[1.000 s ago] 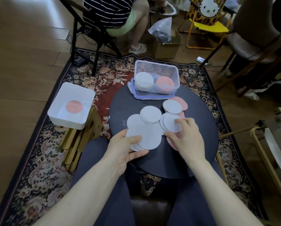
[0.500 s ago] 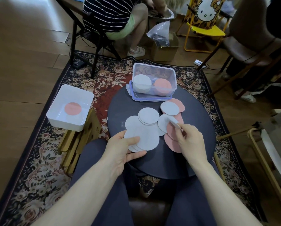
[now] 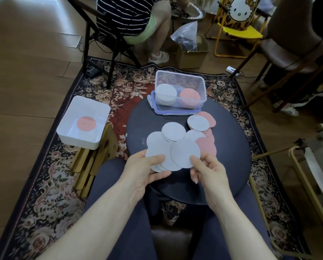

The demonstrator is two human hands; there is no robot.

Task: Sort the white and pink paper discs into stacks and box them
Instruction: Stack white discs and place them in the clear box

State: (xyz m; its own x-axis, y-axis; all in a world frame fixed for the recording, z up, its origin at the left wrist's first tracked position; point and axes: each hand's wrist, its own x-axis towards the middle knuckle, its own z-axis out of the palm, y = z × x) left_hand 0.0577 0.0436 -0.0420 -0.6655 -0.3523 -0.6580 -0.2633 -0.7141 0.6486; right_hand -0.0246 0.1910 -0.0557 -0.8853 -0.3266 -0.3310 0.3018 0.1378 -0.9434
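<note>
Pinching a single white disc (image 3: 185, 155) at its near edge, the right hand (image 3: 206, 171) holds it just beside the fanned stack of white discs (image 3: 161, 158) gripped in the left hand (image 3: 145, 170). Beyond lie loose white discs (image 3: 173, 131) and pink discs (image 3: 206, 145) on the round dark bench (image 3: 230, 147); at its far edge, a clear plastic box (image 3: 181, 90) holds one stack of each colour.
</note>
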